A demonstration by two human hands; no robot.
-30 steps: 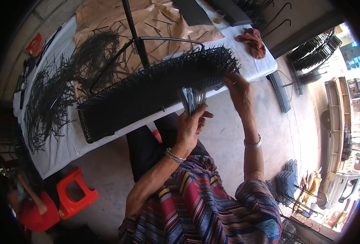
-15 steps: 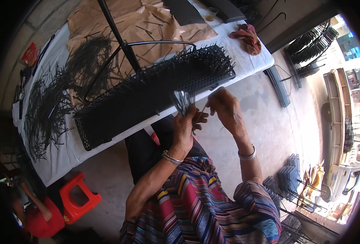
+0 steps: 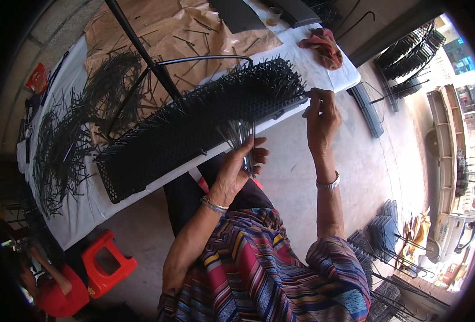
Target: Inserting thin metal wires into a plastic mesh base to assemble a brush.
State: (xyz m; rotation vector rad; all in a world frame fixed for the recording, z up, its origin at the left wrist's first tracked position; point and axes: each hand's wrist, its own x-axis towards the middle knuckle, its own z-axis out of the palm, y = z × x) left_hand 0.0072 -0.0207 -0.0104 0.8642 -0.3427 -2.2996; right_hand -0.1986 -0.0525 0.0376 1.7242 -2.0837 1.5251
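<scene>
A long black perforated panel (image 3: 157, 155) lies slantwise along the table's near edge, with many thin dark metal pieces standing up along its far side and right end. My left hand (image 3: 235, 170) is closed round a bundle of thin shiny metal rods (image 3: 241, 135), held over the panel's near edge. At the panel's right end, my right hand (image 3: 323, 114) has thumb and fingers pinched together; what they hold, if anything, is too small to tell. A black pole frame (image 3: 150, 64) rises over the panel.
Tangled loose dark rods (image 3: 60, 155) cover the left of the white-covered table (image 3: 82, 217), beside brown paper (image 3: 178, 27). A reddish cloth (image 3: 323, 48) and small cup (image 3: 273, 16) lie far right. A red stool (image 3: 109, 263) and another person (image 3: 60, 290) are at lower left.
My right hand has moved right and away from me, from beside the rod bundle to the panel's right end. The left hand has shifted slightly, still holding the bundle.
</scene>
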